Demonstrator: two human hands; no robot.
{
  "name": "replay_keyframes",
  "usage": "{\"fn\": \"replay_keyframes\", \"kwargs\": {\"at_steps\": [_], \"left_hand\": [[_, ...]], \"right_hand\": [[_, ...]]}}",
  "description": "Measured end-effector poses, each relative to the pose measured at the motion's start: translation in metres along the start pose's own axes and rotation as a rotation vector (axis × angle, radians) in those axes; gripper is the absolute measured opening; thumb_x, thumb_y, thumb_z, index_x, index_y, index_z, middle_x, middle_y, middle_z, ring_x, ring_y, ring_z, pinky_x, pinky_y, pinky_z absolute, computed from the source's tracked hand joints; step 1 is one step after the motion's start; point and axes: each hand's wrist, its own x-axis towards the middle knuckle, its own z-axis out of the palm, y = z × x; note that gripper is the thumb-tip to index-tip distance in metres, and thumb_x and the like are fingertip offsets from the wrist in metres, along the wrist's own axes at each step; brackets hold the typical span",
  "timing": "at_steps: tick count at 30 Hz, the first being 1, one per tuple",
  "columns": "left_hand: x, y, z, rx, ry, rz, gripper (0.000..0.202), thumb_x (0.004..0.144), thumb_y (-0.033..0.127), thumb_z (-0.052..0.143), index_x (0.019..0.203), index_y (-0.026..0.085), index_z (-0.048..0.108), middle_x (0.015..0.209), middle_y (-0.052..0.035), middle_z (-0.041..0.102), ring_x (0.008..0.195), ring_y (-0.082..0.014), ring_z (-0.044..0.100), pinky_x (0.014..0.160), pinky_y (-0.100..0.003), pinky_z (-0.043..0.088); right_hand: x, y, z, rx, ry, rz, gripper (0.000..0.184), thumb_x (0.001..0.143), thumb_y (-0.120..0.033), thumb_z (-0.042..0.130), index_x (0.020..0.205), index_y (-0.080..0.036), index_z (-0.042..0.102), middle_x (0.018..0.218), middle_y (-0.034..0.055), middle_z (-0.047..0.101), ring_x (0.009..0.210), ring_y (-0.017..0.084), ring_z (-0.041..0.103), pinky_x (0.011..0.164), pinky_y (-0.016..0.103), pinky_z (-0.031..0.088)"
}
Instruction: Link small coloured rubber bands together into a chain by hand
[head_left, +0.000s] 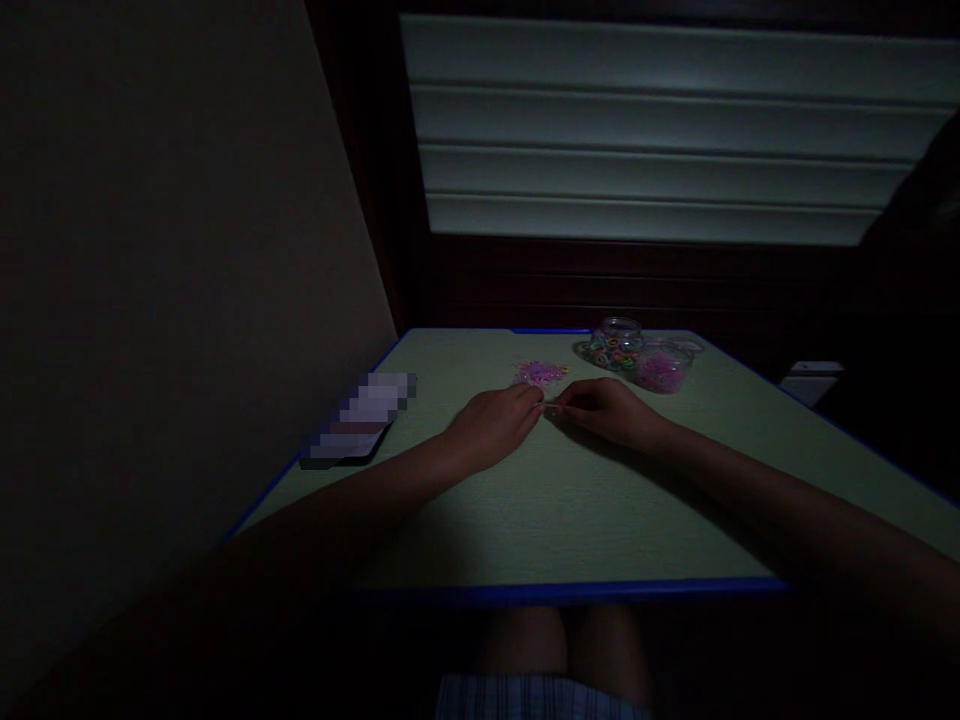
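Over the middle of the table, my left hand [499, 425] is closed, its fingertips pinching one end of a thin pale strand [551, 406]. My right hand [611, 412] pinches the strand's other end between thumb and finger, so it spans the short gap between both hands. Whether the strand is a cord, a band or something stiffer is too dim and small to tell. Just beyond my left fingertips lies a loose heap of tiny pink and purple pieces [538, 372], with a few yellowish ones at its right side.
At the back right stands a clear jar of multicoloured rings [616, 345]. Beside it is a clear container of small pink pieces [664, 368]. A blurred-out flat device [360, 420] lies near the left edge of the blue-rimmed green table [525, 530]. A wall borders the left.
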Motion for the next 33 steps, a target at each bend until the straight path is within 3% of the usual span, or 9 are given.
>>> {"fn": "replay_keyframes", "kwargs": {"at_steps": [27, 33], "left_hand": [[0.0001, 0.0004, -0.0012, 0.028, -0.01, 0.003, 0.024, 0.094, 0.027, 0.03, 0.094, 0.018, 0.053, 0.09, -0.003, 0.061, 0.079, -0.0149, 0.059, 0.069, -0.026, 0.043], [0.0, 0.0001, -0.001, 0.029, -0.006, 0.008, 0.025, 0.094, 0.027, 0.029, 0.093, 0.018, 0.053, 0.09, -0.0032, 0.061, 0.078, -0.015, 0.059, 0.069, -0.026, 0.043]], "right_hand": [[-0.0012, -0.002, 0.0002, 0.03, -0.015, -0.005, 0.034, 0.08, -0.044, 0.052, 0.083, -0.013, 0.066, 0.075, 0.0052, 0.065, 0.067, 0.014, 0.056, 0.061, 0.025, 0.042], [0.0003, 0.0002, -0.0004, 0.01, -0.012, -0.023, 0.027, 0.079, -0.037, 0.053, 0.084, -0.014, 0.065, 0.078, 0.0052, 0.066, 0.071, 0.015, 0.057, 0.067, 0.026, 0.043]]}}
